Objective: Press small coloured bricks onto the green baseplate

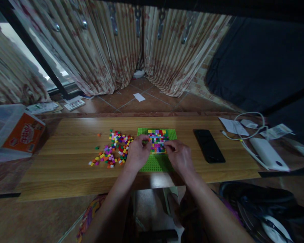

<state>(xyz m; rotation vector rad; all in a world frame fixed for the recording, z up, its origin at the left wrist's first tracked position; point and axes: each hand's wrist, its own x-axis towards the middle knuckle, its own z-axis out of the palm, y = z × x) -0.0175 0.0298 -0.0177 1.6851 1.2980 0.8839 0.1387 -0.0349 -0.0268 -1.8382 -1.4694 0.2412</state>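
A green studded baseplate (152, 164) lies on the wooden table, with a block of many-coloured small toy bricks (157, 139) built on its middle. My left hand (140, 150) is at the left side of this block, thumb and forefinger curled close together at its edge. At the right side, my right hand (178, 153) has its fingers pinched against the bricks. Whatever either hand may hold is too small or hidden to make out. Left of my left hand lies a loose pile of small coloured bricks (111, 153).
A black phone (209, 145) lies right of the baseplate. Beyond it are a white power bank (269, 154), a white cable (255, 158) and papers (233, 127). A clear plastic box (5, 116) with an orange label stands at the far left. Striped curtains (111, 50) hang behind the table (66, 162).
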